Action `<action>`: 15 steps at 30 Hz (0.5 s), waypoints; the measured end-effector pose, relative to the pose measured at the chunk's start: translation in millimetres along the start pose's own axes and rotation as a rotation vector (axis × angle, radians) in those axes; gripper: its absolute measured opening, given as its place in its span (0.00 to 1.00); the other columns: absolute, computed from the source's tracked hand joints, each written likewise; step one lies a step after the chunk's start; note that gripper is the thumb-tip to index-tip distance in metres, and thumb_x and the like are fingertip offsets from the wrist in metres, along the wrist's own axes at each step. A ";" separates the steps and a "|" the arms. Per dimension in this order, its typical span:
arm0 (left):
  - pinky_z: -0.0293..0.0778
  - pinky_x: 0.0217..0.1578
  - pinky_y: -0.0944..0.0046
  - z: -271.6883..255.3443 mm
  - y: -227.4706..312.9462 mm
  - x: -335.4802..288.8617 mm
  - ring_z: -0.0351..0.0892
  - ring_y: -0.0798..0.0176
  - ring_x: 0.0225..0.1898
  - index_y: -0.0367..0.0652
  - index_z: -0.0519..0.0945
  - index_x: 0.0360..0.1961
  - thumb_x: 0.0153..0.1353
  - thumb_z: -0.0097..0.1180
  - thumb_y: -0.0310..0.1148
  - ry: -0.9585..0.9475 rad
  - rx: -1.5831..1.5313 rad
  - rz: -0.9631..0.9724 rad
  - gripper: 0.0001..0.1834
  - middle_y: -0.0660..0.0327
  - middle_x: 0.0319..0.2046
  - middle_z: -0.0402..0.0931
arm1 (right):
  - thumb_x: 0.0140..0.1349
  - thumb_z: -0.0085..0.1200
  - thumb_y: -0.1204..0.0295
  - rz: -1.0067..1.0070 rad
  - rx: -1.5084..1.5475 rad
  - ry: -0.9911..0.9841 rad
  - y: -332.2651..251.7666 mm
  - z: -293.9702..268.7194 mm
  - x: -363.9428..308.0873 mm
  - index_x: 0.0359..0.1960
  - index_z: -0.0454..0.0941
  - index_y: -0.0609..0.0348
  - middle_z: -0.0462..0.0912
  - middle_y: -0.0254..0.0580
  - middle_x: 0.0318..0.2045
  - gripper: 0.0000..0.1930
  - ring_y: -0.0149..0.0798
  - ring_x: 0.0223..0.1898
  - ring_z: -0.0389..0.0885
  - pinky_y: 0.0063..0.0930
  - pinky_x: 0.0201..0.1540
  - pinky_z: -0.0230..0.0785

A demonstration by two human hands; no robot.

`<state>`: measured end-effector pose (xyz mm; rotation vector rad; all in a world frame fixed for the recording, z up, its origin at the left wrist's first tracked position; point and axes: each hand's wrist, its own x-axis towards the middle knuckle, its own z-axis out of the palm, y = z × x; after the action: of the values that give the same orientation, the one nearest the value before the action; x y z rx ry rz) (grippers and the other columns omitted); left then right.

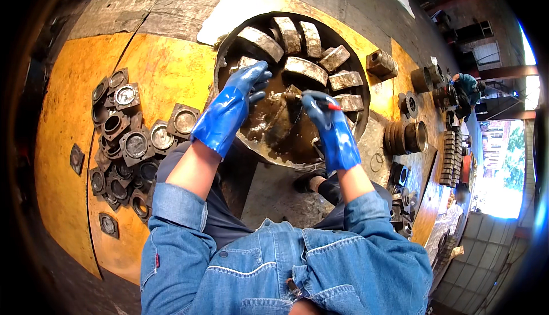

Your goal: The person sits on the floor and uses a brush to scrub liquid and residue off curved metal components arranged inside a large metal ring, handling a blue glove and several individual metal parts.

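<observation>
Over the tub (353,55), the right hand (321,110) is clasped round a red-tipped tool (334,107), the left hand (248,79) has fingers apart, and blocks (261,43) line the far side, presumably leaving room near.

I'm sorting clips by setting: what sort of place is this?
Likely a mechanical workshop: piled metal parts at left, a round basin of murky liquid holding metal blocks.

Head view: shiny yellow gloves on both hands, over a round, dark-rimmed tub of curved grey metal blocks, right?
Not the colour: the head view shows shiny blue gloves on the left hand and right hand. Both are over the round, dark-rimmed tub of curved grey metal blocks.
</observation>
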<state>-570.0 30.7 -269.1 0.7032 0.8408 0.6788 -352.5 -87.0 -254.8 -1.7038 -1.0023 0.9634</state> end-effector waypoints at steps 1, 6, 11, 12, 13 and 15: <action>0.76 0.52 0.62 0.6 3.6 0.3 0.78 0.56 0.61 0.45 0.76 0.63 0.72 0.55 0.54 -0.020 -0.020 -0.047 0.28 0.54 0.59 0.81 | 0.65 0.64 0.71 0.024 -0.038 0.112 -21.5 8.6 0.0 0.43 0.86 0.58 0.85 0.27 0.33 0.08 0.24 0.33 0.79 0.19 0.38 0.73; 0.79 0.34 0.74 4.7 11.3 -3.7 0.88 0.60 0.44 0.39 0.79 0.55 0.73 0.53 0.53 -0.051 -0.091 -0.093 0.26 0.53 0.49 0.86 | 0.67 0.63 0.50 0.220 -0.006 0.133 -36.1 1.0 15.7 0.56 0.80 0.61 0.85 0.38 0.46 0.28 0.34 0.49 0.80 0.29 0.56 0.69; 0.80 0.36 0.71 5.4 1.3 2.1 0.88 0.61 0.43 0.40 0.80 0.54 0.74 0.54 0.50 -0.072 -0.136 -0.050 0.23 0.53 0.48 0.86 | 0.66 0.63 0.71 -0.001 0.022 0.109 11.1 5.2 9.2 0.39 0.86 0.61 0.85 0.30 0.28 0.06 0.23 0.31 0.80 0.22 0.35 0.73; 0.79 0.39 0.70 -2.9 -3.8 1.9 0.87 0.63 0.42 0.40 0.81 0.53 0.72 0.59 0.49 -0.083 -0.157 -0.037 0.23 0.57 0.46 0.86 | 0.65 0.63 0.71 -0.006 -0.077 0.039 11.1 12.7 1.2 0.38 0.86 0.61 0.86 0.33 0.28 0.07 0.26 0.31 0.82 0.23 0.36 0.74; 0.79 0.40 0.70 -4.6 -6.2 -0.3 0.86 0.64 0.43 0.40 0.81 0.54 0.71 0.59 0.50 -0.078 -0.135 -0.035 0.24 0.57 0.46 0.86 | 0.65 0.63 0.70 -0.013 -0.179 -0.022 10.1 16.6 -11.2 0.36 0.86 0.61 0.86 0.36 0.28 0.07 0.29 0.32 0.84 0.25 0.37 0.76; 0.78 0.42 0.70 -4.9 -8.6 -5.8 0.85 0.65 0.44 0.40 0.80 0.55 0.70 0.60 0.51 -0.073 -0.091 -0.027 0.25 0.58 0.47 0.85 | 0.61 0.64 0.70 -0.212 -0.304 0.083 21.6 31.0 -38.3 0.36 0.88 0.60 0.89 0.50 0.33 0.07 0.47 0.36 0.89 0.35 0.44 0.81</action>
<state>-574.8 22.6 -275.7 0.6296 0.7465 0.6596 -390.1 -118.0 -277.4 -1.8211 -1.2950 0.6219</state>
